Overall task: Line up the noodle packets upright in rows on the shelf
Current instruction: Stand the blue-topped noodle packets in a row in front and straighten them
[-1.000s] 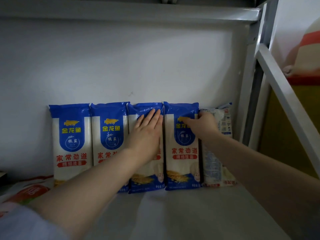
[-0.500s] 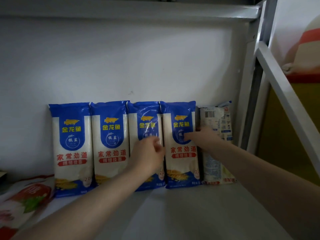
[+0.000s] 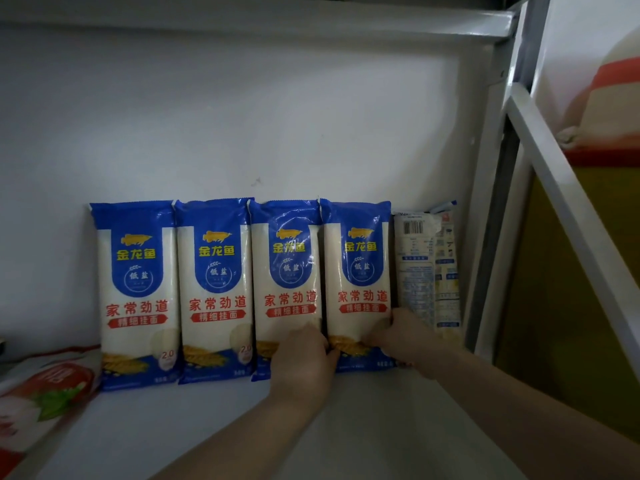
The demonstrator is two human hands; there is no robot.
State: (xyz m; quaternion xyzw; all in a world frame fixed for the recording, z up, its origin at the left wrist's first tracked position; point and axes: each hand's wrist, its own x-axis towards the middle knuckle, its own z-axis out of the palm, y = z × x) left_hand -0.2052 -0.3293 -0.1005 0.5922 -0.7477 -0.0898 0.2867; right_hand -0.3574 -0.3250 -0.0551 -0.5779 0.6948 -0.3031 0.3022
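Observation:
Four blue-and-white noodle packets stand upright side by side against the back wall of the shelf (image 3: 346, 427): first (image 3: 136, 292), second (image 3: 214, 289), third (image 3: 285, 278) and fourth (image 3: 358, 278). A fifth packet (image 3: 427, 268) stands at the right end with its printed back and barcode facing out. My left hand (image 3: 301, 362) presses its fingertips against the bottom of the third packet, thumb toward the fourth. My right hand (image 3: 398, 337) holds the lower right edge of the fourth packet, next to the fifth.
A red-and-white bag (image 3: 41, 393) lies flat at the left end of the shelf. The upper shelf board (image 3: 242, 19) hangs overhead. A grey metal upright (image 3: 491, 202) and a slanted frame bar (image 3: 571, 216) close off the right side.
Both hands slid down from the packets' upper halves to their bottoms. The third packet's front, covered by my left hand before, now shows. The four packets stand straighter and tighter together.

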